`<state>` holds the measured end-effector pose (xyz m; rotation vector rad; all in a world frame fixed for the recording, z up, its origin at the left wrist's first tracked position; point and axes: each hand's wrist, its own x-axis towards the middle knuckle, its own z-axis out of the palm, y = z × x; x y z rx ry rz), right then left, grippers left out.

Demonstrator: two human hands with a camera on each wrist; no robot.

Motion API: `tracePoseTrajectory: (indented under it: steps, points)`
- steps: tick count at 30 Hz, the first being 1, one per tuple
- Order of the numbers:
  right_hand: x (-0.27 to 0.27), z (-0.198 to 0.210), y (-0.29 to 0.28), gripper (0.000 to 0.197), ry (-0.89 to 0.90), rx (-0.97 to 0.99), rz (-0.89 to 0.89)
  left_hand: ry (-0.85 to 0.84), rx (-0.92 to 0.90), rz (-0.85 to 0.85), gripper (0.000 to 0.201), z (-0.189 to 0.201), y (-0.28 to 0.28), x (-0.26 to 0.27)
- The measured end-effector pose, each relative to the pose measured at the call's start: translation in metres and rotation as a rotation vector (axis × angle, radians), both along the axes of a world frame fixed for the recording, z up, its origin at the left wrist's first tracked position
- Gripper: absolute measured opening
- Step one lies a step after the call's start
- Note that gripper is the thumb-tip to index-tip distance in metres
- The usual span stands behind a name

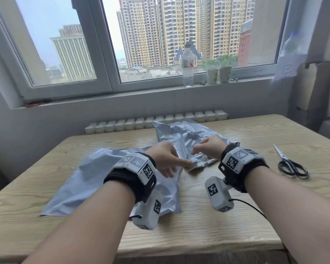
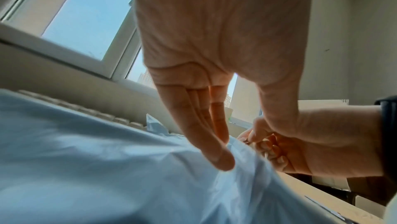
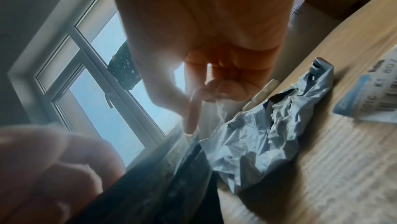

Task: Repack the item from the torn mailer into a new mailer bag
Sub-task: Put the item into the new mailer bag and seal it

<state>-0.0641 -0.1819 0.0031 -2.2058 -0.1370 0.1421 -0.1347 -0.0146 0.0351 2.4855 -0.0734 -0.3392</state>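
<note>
Two grey plastic mailers lie on the wooden table (image 1: 227,221). The flatter mailer (image 1: 95,180) spreads under my left forearm. The crumpled mailer (image 1: 187,133) sits behind the hands, and the right wrist view shows its ragged holes (image 3: 270,125). My hands meet where the two overlap. My left hand (image 1: 169,161) lays straight fingers (image 2: 214,153) on the film. My right hand (image 1: 206,147) pinches a thin edge of mailer film (image 3: 221,108) between thumb and index finger. Below the pinch a bag mouth shows a dark inside (image 3: 171,176). I cannot tell which mailer that edge belongs to. No packed item is in plain view.
Black-handled scissors (image 1: 291,164) lie on the table to the right. A printed white and blue label (image 3: 373,91) lies beside the crumpled mailer. A water bottle (image 1: 188,65) and two paper cups (image 1: 218,74) stand on the window sill. A radiator (image 1: 156,121) runs behind the table.
</note>
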Motion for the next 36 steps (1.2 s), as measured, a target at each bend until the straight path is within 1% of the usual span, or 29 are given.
tracePoseTrajectory:
  steps: [1,3,6,9,12,14,15,19,23,26,29,33,36]
  points:
    - [0.000,0.004,-0.001,0.009,-0.011,0.010,0.003,-0.033,0.045,0.013,0.053,0.006,-0.004,0.005]
    - [0.000,0.009,-0.004,0.015,-0.027,0.022,0.031,-0.056,0.143,0.016,0.054,0.016,-0.016,0.014]
    - [0.002,0.014,-0.004,0.020,-0.007,0.035,0.073,-0.121,0.317,0.009,0.039,0.024,-0.033,0.024]
    - [0.007,0.016,-0.006,0.013,0.008,0.056,0.104,-0.119,0.402,0.036,0.024,0.023,-0.041,0.036]
    - [0.019,0.013,-0.016,0.010,-0.029,0.045,0.064,-0.047,0.390,0.066,0.020,0.024,-0.035,0.045]
    - [0.029,0.010,-0.026,0.004,-0.030,0.067,-0.035,0.011,0.326,0.084,0.012,0.026,-0.028,0.048]
    - [0.036,0.009,-0.032,0.004,-0.026,0.088,-0.093,0.026,0.294,0.098,0.008,0.028,-0.023,0.050]
    - [0.057,0.009,-0.051,0.017,-0.062,0.110,-0.343,0.032,0.223,0.121,0.008,0.035,-0.009,0.053]
    - [0.066,0.008,-0.062,0.015,-0.064,0.129,-0.490,-0.013,0.209,0.092,0.010,0.036,-0.018,0.054]
    - [0.068,0.001,-0.074,0.011,-0.079,0.107,-0.570,-0.012,0.225,0.059,0.013,0.029,-0.028,0.056]
    - [0.068,-0.007,-0.090,0.010,-0.071,0.071,-0.644,0.008,0.231,0.033,0.010,0.022,-0.032,0.055]
    - [0.070,-0.009,-0.100,0.013,-0.058,-0.002,-0.688,0.014,0.238,0.003,0.008,0.022,-0.036,0.052]
    - [0.070,-0.006,-0.116,0.020,-0.047,-0.053,-0.736,0.003,0.286,-0.001,0.008,0.023,-0.032,0.052]
